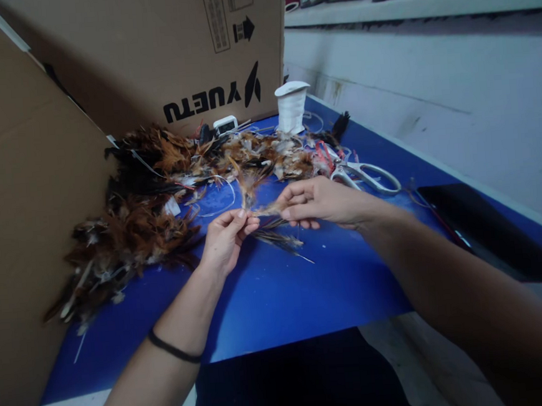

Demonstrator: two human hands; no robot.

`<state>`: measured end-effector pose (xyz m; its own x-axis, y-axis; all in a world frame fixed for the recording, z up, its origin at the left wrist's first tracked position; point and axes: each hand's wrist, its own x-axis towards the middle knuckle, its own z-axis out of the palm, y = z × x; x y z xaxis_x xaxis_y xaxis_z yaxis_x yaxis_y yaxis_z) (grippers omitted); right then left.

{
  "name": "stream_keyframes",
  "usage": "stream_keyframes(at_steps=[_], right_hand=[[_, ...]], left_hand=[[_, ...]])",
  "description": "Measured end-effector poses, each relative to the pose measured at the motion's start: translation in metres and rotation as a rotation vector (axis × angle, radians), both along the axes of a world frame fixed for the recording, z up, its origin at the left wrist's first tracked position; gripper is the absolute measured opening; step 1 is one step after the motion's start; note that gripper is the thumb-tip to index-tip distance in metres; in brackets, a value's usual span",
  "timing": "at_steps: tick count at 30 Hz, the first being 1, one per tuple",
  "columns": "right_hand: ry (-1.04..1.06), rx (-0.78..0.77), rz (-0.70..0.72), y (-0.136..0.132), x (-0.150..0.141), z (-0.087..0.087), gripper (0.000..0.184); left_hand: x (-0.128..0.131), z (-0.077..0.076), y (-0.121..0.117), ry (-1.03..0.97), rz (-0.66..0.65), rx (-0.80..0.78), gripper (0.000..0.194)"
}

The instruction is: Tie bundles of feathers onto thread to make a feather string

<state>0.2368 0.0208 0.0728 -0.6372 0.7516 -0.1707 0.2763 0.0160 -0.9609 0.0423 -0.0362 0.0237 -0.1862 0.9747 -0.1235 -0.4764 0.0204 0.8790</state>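
Both hands are pinched shut on one small brown feather bundle [264, 208], left hand [224, 238] and right hand [320, 202] gripping opposite ends just above the blue counter [283, 296]. One pair of scissors [367, 175], one white thread spool [291, 106], one big feather heap [132, 229] nearby.

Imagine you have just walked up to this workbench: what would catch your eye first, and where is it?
First, the two hands at the centre: the left hand and right hand pinch a small tuft of brown feathers between them above the blue table. Next, the big heap of brown and black feathers spread along the left and back. White-handled scissors lie just right of the hands.
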Motion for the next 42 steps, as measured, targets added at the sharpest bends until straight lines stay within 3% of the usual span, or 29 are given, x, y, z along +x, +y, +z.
stream_keyframes(at_steps=[3, 7, 14, 20, 34, 42], right_hand=[[0.013, 0.021, 0.034, -0.003, -0.005, -0.004, 0.031], [-0.023, 0.088, 0.051, -0.006, -0.011, -0.009, 0.025], [-0.012, 0.206, -0.113, -0.007, -0.015, -0.010, 0.021], [-0.029, 0.264, -0.219, -0.007, -0.017, -0.009, 0.027], [-0.031, 0.256, -0.167, -0.007, -0.018, -0.011, 0.027], [-0.038, 0.332, -0.144, -0.010, -0.019, -0.012, 0.028]], left_hand=[[0.002, 0.000, -0.001, 0.031, -0.031, -0.002, 0.022], [0.004, -0.001, -0.003, 0.069, -0.091, -0.016, 0.028], [0.004, -0.003, -0.003, 0.100, -0.139, -0.010, 0.030], [0.005, -0.004, -0.003, 0.148, -0.141, -0.025, 0.032], [0.007, -0.004, -0.005, 0.205, -0.172, -0.053, 0.033], [0.006, -0.005, -0.005, 0.247, -0.173, -0.040, 0.030]])
